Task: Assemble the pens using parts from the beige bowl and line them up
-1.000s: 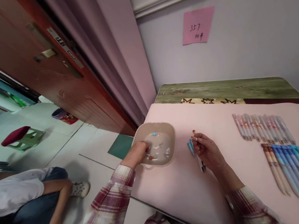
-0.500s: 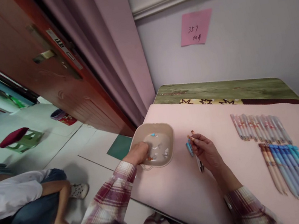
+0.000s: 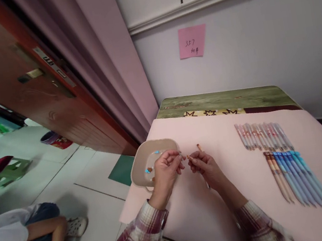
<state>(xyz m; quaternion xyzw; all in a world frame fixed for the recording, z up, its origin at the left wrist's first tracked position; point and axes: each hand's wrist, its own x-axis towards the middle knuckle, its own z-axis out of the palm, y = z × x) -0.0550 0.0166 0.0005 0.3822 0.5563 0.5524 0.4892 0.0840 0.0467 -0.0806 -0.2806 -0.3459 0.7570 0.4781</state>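
Note:
My left hand (image 3: 168, 170) is raised over the right edge of the beige plastic basin (image 3: 136, 167), its thumb and fingers pinched on a tiny piece too small to name. Close beside it, my right hand (image 3: 207, 166) pinches a small orange-brown piece (image 3: 189, 157), with the two sets of fingertips almost meeting. In the basin lie small blue pieces (image 3: 157, 152) and a brown piece (image 3: 150, 169). Behind my right hand a brown-and-orange pen part (image 3: 200, 147) shows on the pink tabletop (image 3: 222, 139); the rest of it is hidden.
To the right lie a row of clear pen barrels (image 3: 262, 136) and, nearer, a row of brown and blue pens (image 3: 300, 179). A pink note (image 3: 192, 42) is on the wall. At left a person (image 3: 11, 240) crouches near a green stool (image 3: 14, 167) and the door (image 3: 50, 85).
My left hand has come out of the basin and moved right, up to my right hand. My right hand has shifted slightly left with the orange-brown piece. The view has turned a little.

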